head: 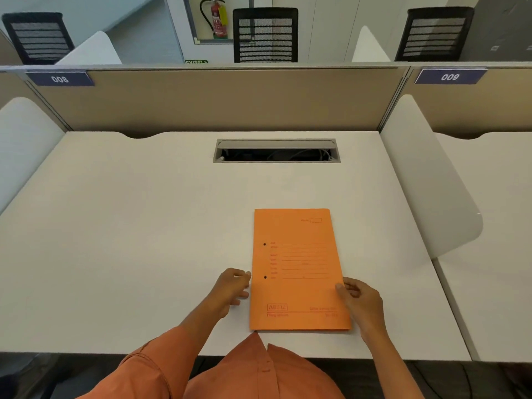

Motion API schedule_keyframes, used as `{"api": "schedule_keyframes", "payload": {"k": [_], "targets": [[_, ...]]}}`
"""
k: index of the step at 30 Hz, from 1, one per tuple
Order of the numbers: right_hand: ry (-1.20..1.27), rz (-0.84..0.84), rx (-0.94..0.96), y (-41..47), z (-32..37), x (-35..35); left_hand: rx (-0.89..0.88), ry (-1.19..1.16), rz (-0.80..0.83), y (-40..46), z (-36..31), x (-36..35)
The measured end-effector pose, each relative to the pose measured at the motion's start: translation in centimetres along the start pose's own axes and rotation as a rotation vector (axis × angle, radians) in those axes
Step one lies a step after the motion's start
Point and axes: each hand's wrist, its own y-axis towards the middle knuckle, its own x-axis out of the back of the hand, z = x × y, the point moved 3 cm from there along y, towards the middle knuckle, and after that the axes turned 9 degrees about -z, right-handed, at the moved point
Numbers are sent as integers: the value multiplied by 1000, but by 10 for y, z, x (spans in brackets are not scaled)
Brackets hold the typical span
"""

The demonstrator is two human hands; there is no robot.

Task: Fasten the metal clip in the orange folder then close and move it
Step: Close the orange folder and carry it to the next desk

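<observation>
The orange folder [298,269] lies closed and flat on the white desk [144,226], near the front edge, printed cover up, with two small dark holes along its left side. My left hand [231,286] rests on the desk at the folder's left edge, fingers spread and touching that edge. At the folder's right edge, my right hand [358,300] has its thumb on top of the cover and its fingers at the edge. The metal clip is hidden inside the folder.
An open cable slot [276,151] is set in the desk at the back centre. A beige partition [216,99] closes the far side. White curved dividers [426,180] stand at both sides. Black chairs sit beyond the partition.
</observation>
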Motion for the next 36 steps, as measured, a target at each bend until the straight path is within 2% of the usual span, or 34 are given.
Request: {"api": "schedule_keyframes", "payload": {"k": [5, 9, 20, 28, 32, 36], "targets": [[-236, -37, 166, -6, -3, -6, -10, 28, 9, -5, 0, -14], [-249, -34, 169, -12, -7, -7, -19, 49, 9, -6, 3, -20], [-191, -67, 169, -21, -7, 1, -51, -72, 73, -9, 11, -22], [-15, -97, -17, -25, -5, 5, -76, -84, 109, -12, 6, -17], [173, -27, -172, -28, -6, 3, -74, -110, 114, -14, 6, -11], [304, 33, -242, -32, 4, 0, -101, -131, 106, -15, 6, -4]]}}
